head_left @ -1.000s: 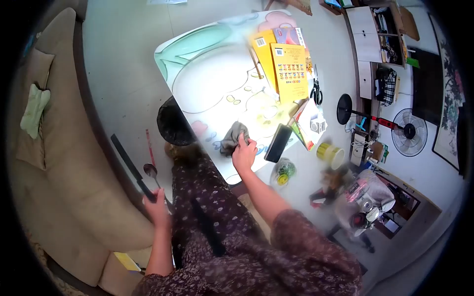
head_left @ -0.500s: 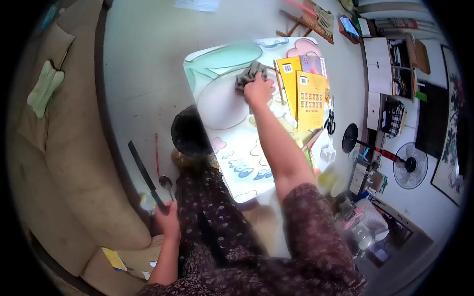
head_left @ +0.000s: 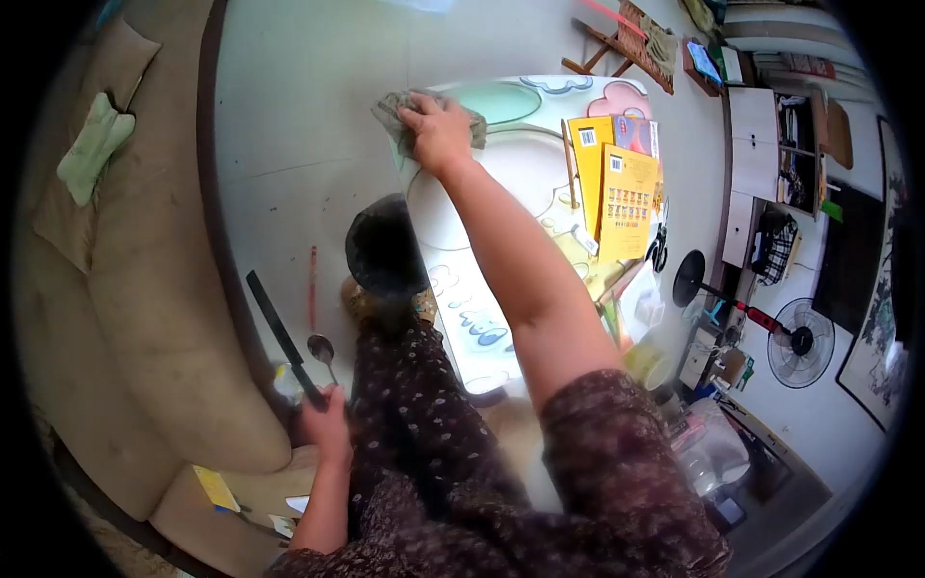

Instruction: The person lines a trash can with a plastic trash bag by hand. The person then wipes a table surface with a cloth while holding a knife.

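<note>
My right hand (head_left: 440, 133) presses a crumpled grey cloth (head_left: 393, 114) onto the far left corner of a small table (head_left: 448, 207) with a cartoon-printed top. Part of the cloth hangs past the corner. Down by my left leg, my left hand (head_left: 326, 424) is closed around a long black knife (head_left: 277, 320) and a metal spoon (head_left: 321, 347), both pointing forward. Yellow booklets (head_left: 626, 207) lie on the right side of the tabletop, with a thin brown stick (head_left: 569, 164) beside them. Black-handled scissors (head_left: 659, 249) are at the right edge.
A black bin (head_left: 378, 246) stands on the floor against the table's left side. The brown sofa (head_left: 145, 289) runs along my left. A red stick (head_left: 313, 289) lies on the floor. To the right are a standing fan (head_left: 802, 342) and a yellow container (head_left: 650, 364).
My right hand has moved the cloth left and away from me, from the upper middle of the tabletop to its far left corner. My left hand keeps its hold on the knife and spoon.
</note>
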A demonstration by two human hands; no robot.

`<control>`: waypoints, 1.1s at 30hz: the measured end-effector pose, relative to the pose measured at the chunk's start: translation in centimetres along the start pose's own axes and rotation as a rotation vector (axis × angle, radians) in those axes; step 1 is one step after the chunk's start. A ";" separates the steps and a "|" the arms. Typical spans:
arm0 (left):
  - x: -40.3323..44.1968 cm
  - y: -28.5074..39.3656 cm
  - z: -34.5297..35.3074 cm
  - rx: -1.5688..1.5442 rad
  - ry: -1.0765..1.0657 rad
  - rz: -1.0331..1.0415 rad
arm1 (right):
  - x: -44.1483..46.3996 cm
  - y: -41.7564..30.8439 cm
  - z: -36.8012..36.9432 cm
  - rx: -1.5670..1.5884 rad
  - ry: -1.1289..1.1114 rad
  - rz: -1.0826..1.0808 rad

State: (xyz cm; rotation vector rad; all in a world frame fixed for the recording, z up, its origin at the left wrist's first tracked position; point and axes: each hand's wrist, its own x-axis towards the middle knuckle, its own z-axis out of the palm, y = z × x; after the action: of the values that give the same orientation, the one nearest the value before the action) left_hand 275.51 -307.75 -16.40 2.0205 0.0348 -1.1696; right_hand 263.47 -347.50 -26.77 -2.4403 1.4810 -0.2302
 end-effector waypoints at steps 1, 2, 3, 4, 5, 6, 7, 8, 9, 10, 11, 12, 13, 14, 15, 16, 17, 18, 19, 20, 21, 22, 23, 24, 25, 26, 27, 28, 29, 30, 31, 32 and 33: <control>-0.2 0.5 0.3 -0.028 -0.007 0.008 | -0.8 0.1 0.2 -0.009 -0.022 -0.058; -0.3 1.1 0.6 -0.031 -0.008 0.015 | -1.5 -0.1 -0.3 -0.023 -0.040 -0.121; -0.6 1.8 0.9 -0.020 0.006 -0.012 | -2.8 -0.4 -1.0 0.006 -0.083 -0.116; -1.0 2.1 0.9 -0.006 0.021 -0.042 | -4.3 -0.7 -1.5 0.004 -0.081 -0.118; -1.1 2.0 0.8 -0.008 0.020 -0.039 | -5.9 -0.6 -1.6 0.027 -0.088 -0.123; -1.0 1.7 0.6 -0.019 0.001 -0.013 | -7.3 -0.7 -1.8 0.050 -0.091 -0.130; -0.8 1.4 0.4 -0.031 -0.016 0.013 | -8.8 -0.7 -1.9 0.087 -0.066 -0.109; -1.0 1.3 0.5 -0.034 -0.014 0.018 | -10.7 -0.9 -2.2 0.126 -0.044 -0.086; -1.1 1.3 0.4 -0.019 -0.023 0.029 | -12.9 -0.8 -2.2 0.081 -0.039 -0.095; -1.2 1.3 0.4 -0.005 -0.031 0.041 | -15.2 -0.8 -2.1 0.034 -0.034 -0.105; -1.4 1.3 0.5 -0.009 -0.030 0.045 | -17.2 -0.9 -2.4 0.036 -0.039 -0.101; -1.5 1.3 0.5 -0.008 -0.039 0.042 | -19.1 -1.0 -2.8 0.036 -0.047 -0.099; -1.7 1.3 0.5 -0.005 -0.048 0.036 | -21.1 -1.2 -3.0 0.028 -0.083 -0.087; -1.7 1.2 0.5 -0.006 -0.049 0.035 | -22.9 -1.3 -3.2 0.020 -0.120 -0.074; -1.6 0.9 0.6 0.018 -0.051 0.023 | -24.6 -1.4 -3.4 0.013 -0.134 -0.064; -1.6 0.7 0.6 0.041 -0.052 0.011 | -26.0 -1.6 -3.5 0.006 -0.147 -0.055; -1.6 0.7 0.6 0.039 -0.053 0.010 | -27.1 -1.7 -3.1 0.008 -0.127 -0.048; -1.6 0.6 0.7 -0.001 -0.055 0.014 | -27.3 -2.3 -3.2 0.003 -0.106 -0.020; -1.6 0.5 0.7 -0.041 -0.058 0.017 | -27.0 -2.5 -3.0 0.013 -0.084 0.003; -1.6 0.3 0.8 -0.044 -0.061 0.016 | -26.3 -2.9 -3.0 0.023 -0.062 0.026; -1.6 0.3 0.9 -0.054 -0.050 0.016 | -24.8 -3.4 -2.9 0.010 0.011 0.057; -1.5 0.3 1.1 -0.064 -0.043 0.016 | -22.7 -3.7 -2.2 -0.005 0.085 0.089; -1.5 0.5 1.2 -0.063 -0.051 0.011 | -20.4 -3.5 -1.0 0.001 0.133 0.114; -1.5 0.8 1.2 -0.016 -0.039 -0.001 | -17.5 -4.0 -1.8 0.055 0.146 0.131; -1.4 1.0 1.2 0.033 -0.028 -0.009 | -15.1 -3.9 -1.6 0.071 0.129 0.153; -1.1 0.5 1.0 0.037 -0.036 -0.006 | -12.5 -3.5 -1.0 0.063 0.184 0.140; -0.7 -0.4 0.6 0.028 -0.026 -0.003 | -10.4 -3.2 -1.2 0.065 0.160 0.156; -0.3 -0.9 0.5 0.019 -0.014 -0.001 | -8.3 -2.1 -0.3 0.054 0.159 0.175; -0.4 -0.1 0.6 0.040 -0.020 -0.052 | -6.5 -1.2 -0.2 0.020 0.203 0.186; -0.1 -0.3 0.6 0.043 -0.028 -0.046 | -5.0 -0.2 -0.4 0.016 0.210 0.192; 0.2 -0.8 0.4 0.031 -0.013 -0.037 | -3.6 0.8 -0.7 0.020 0.171 0.331; 0.5 -1.0 0.3 0.020 0.001 -0.029 | -2.4 1.8 -1.1 0.024 0.130 0.470; 0.1 0.0 0.7 0.019 -0.006 -0.058 | -1.4 2.9 -1.7 0.020 0.132 0.479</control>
State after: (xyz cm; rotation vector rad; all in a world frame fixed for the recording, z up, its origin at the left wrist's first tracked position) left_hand 275.08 -308.26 -16.69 2.0454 0.0803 -1.2162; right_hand 259.95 -347.75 -26.09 -2.0074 2.0492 -0.3041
